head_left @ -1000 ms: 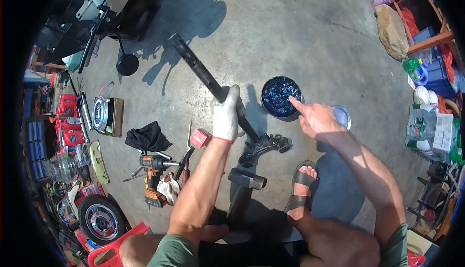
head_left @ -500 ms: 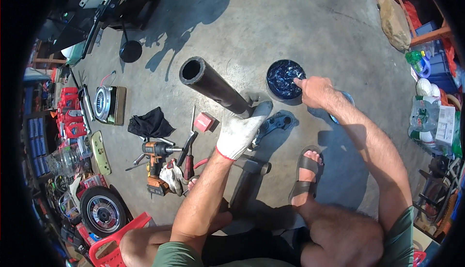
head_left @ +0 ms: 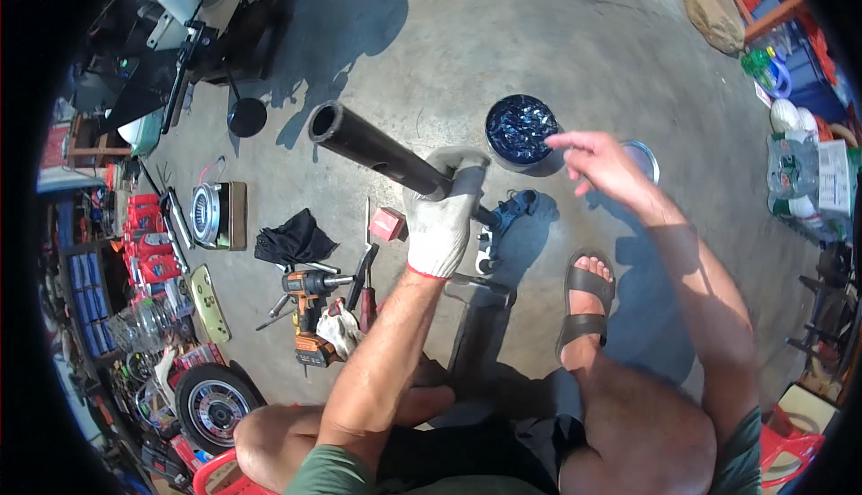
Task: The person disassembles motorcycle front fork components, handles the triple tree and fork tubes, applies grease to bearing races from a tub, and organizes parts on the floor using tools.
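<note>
My left hand [head_left: 444, 217], in a white glove with a grey palm, is wrapped round a black metal tube [head_left: 377, 149]. Its open round end points to the upper left. Beyond the glove, a dark rod and a bluish metal bracket [head_left: 512, 214] show near the floor; whether they join the tube is hidden by my hand. My bare right hand [head_left: 603, 165] holds nothing. Its index finger stretches out just right of a round tub of dark blue grease [head_left: 521, 131], the other fingers loosely bent. The grease surface is churned and shiny.
Left of my arm lie a cordless impact driver [head_left: 312, 302], a hammer [head_left: 480, 290], a small red box [head_left: 388, 223], a black cloth [head_left: 296, 239] and a crumpled glove [head_left: 339, 326]. A round lid [head_left: 641, 163] is behind my right hand. A wheel [head_left: 215, 408] stands lower left.
My right hand has drawn back from the grease to the right, its fingers spreading. My left hand has tilted the tube further left. The whole view has shifted slightly.
</note>
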The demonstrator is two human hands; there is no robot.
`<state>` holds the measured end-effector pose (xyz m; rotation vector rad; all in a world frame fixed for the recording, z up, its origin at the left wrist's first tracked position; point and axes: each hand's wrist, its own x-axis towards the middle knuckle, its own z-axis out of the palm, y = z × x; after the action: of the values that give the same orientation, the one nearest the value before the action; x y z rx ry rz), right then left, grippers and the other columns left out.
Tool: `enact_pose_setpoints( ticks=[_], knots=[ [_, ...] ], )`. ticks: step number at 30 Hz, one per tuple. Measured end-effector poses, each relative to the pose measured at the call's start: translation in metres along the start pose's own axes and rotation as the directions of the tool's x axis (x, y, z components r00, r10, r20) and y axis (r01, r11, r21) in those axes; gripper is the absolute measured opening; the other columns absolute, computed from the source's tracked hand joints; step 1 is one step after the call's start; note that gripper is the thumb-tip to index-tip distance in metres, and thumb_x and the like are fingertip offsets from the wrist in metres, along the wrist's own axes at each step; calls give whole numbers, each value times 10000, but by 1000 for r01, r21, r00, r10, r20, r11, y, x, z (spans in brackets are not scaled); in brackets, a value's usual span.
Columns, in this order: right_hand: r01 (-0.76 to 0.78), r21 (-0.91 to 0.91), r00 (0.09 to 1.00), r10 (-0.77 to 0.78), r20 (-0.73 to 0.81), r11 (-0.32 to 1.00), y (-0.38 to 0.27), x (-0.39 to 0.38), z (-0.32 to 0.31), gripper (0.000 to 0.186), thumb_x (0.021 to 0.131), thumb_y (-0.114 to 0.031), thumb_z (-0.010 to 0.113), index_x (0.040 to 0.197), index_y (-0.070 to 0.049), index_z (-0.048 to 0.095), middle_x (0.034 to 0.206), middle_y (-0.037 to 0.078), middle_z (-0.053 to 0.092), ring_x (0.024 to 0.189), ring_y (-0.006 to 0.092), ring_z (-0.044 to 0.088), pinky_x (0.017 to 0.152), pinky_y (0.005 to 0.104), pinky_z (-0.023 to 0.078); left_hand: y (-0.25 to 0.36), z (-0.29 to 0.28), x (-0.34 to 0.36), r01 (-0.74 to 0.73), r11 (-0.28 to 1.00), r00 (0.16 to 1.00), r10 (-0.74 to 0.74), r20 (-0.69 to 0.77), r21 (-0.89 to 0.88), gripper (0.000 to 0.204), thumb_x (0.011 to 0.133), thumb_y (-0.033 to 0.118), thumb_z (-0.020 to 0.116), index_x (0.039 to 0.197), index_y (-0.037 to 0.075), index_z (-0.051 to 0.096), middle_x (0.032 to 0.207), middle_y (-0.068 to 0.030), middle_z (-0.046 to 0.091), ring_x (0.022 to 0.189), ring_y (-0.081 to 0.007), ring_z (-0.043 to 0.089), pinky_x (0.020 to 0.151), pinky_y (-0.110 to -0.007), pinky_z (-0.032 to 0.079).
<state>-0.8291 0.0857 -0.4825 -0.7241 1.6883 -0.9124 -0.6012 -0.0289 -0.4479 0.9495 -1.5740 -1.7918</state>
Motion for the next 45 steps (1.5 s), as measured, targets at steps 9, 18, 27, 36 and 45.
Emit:
enact_pose_setpoints(
  ticks=[9, 18, 27, 36, 45],
  knots=[
    [-153, 621, 988, 110, 108, 769, 97, -55, 118, 455, 960, -81, 523, 1413, -47, 507, 809, 14, 577, 563, 66, 494, 590, 294, 587, -7, -6, -34, 6, 992, 975, -35, -218, -128, 166, 964, 190, 639, 1032, 39, 622, 785, -14, 561, 680, -95, 496, 638, -263, 413],
    [-54, 503, 993, -7, 119, 863, 111, -25, 142, 547, 939, 6, 465, 1480, -67, 436, 770, 7, 575, 653, 72, 572, 512, 244, 568, -16, -24, -25, -11, 968, 965, -55, -257, -249, 175, 971, 199, 639, 1027, 36, 604, 658, 11, 416, 591, -129, 417, 691, -330, 466],
    [-55, 392, 995, 16, 101, 918, 113, -16, 143, 563, 914, -4, 457, 1470, -94, 465, 722, -1, 568, 629, 69, 572, 499, 239, 551, -15, -20, -25, -13, 972, 966, -48, -253, -234, 164, 968, 202, 646, 1021, 51, 610, 676, 9, 431, 613, -131, 428, 680, -329, 460],
    [-78, 264, 995, 57, 86, 961, 105, -28, 148, 562, 951, -56, 447, 1504, -153, 421, 721, 20, 586, 606, 88, 569, 523, 259, 560, -14, -24, -26, 15, 975, 987, -51, -156, -222, 193, 962, 188, 644, 1067, 29, 619, 691, -1, 452, 633, -139, 449, 733, -339, 468],
    [-54, 346, 990, 4, 144, 937, 112, -44, 159, 717, 920, -3, 435, 1582, -191, 232, 771, 29, 570, 675, 101, 584, 538, 267, 563, -13, -20, -28, 8, 984, 997, -22, -78, -176, 211, 974, 161, 600, 1104, -3, 627, 674, -3, 448, 637, -119, 435, 712, -301, 456]
  ],
)
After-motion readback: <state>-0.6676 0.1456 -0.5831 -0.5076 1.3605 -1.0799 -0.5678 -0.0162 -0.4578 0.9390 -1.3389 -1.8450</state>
